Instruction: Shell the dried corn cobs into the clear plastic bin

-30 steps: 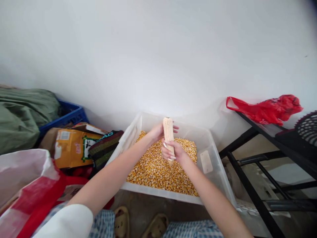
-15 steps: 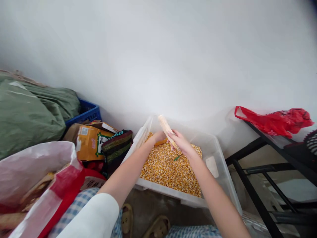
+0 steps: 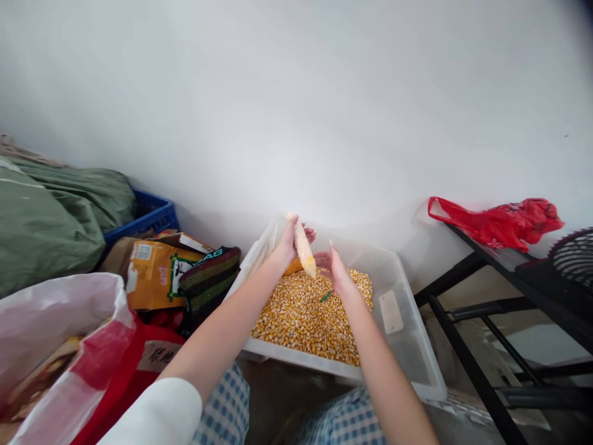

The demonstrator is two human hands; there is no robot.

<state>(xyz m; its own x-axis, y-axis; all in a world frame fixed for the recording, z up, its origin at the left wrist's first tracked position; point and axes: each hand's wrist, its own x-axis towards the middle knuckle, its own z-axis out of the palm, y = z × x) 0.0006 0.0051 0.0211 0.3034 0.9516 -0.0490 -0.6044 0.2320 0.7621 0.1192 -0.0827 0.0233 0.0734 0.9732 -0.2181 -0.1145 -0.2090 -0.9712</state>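
Observation:
My left hand point(image 3: 289, 242) grips a pale corn cob point(image 3: 303, 244) that is mostly bare, with a few yellow kernels near its lower tip. The cob slants over a heap of loose corn kernels point(image 3: 306, 315) in a translucent plastic bin point(image 3: 407, 327). Just to the right, my right hand point(image 3: 336, 267) is apart from the cob, its fingers spread and nothing in them. Behind the left wrist, partly hidden, an orange-yellow ear of corn point(image 3: 293, 267) rests on the kernels. A small green piece point(image 3: 327, 296) lies on the heap.
At left stand a red-and-white bag point(image 3: 120, 309), an orange carton point(image 3: 155, 275), a dark mesh bag point(image 3: 210, 278), and a blue crate point(image 3: 160, 216) under green cloth point(image 3: 60, 216). A black metal stand point(image 3: 472, 358) at right carries a red plastic bag point(image 3: 504, 222).
The cob has passed from my right hand into my left. My right hand has let go and opened beside it. The view has shifted slightly.

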